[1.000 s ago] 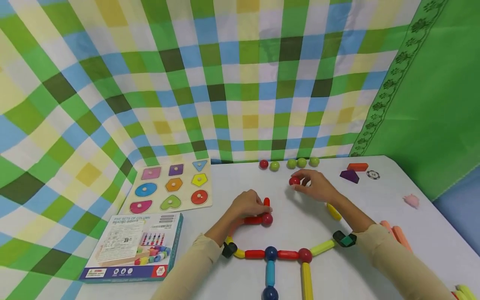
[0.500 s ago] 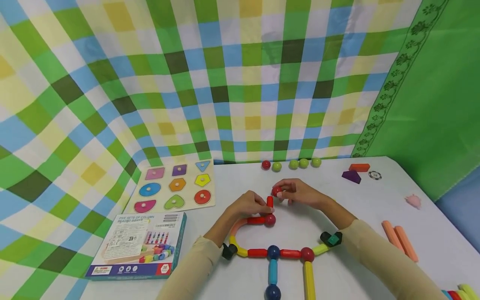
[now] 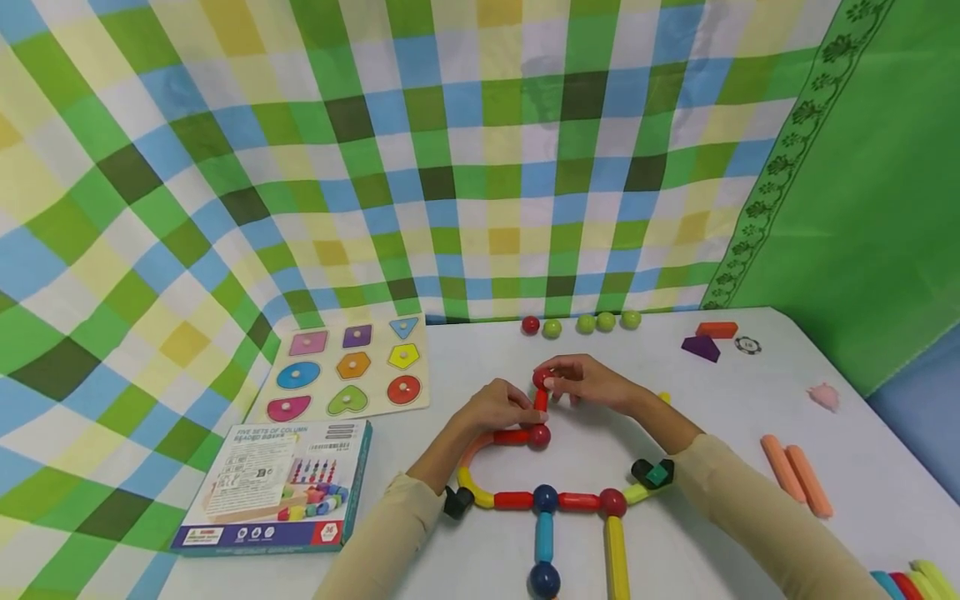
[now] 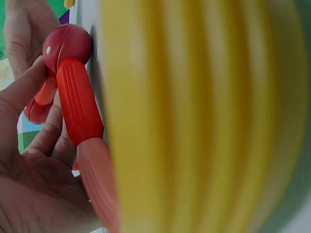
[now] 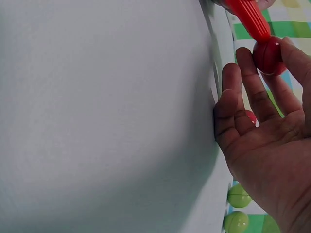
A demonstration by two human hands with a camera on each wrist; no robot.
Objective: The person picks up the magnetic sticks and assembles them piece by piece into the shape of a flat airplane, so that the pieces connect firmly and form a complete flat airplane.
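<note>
My left hand (image 3: 497, 406) pinches a short red rod (image 3: 541, 402), which stands out from a red ball (image 3: 539, 436) on the table. My right hand (image 3: 592, 382) grips another red ball (image 5: 268, 56) between thumb and fingers, right at the rod's far end. From the lower ball, a second red rod (image 4: 80, 104) runs left into an orange curved piece (image 4: 97, 167). A yellow curved piece (image 3: 471, 490) continues the chain toward the front, partly hidden by the left wrist's camera. In the left wrist view a large blurred yellow ribbed piece fills the foreground.
Nearer me, a blue ball (image 3: 545, 498), a red ball (image 3: 612, 502) and a yellow rod (image 3: 617, 554) join the chain. A shape puzzle board (image 3: 378, 402) and a toy box (image 3: 273, 487) lie left. Green balls (image 3: 587, 323) line the back; orange rods (image 3: 797, 475) lie right.
My right hand has carried its red ball leftward, bringing it to the end of the upright red rod. My left hand has kept its pinch on that rod in nearly the same place.
</note>
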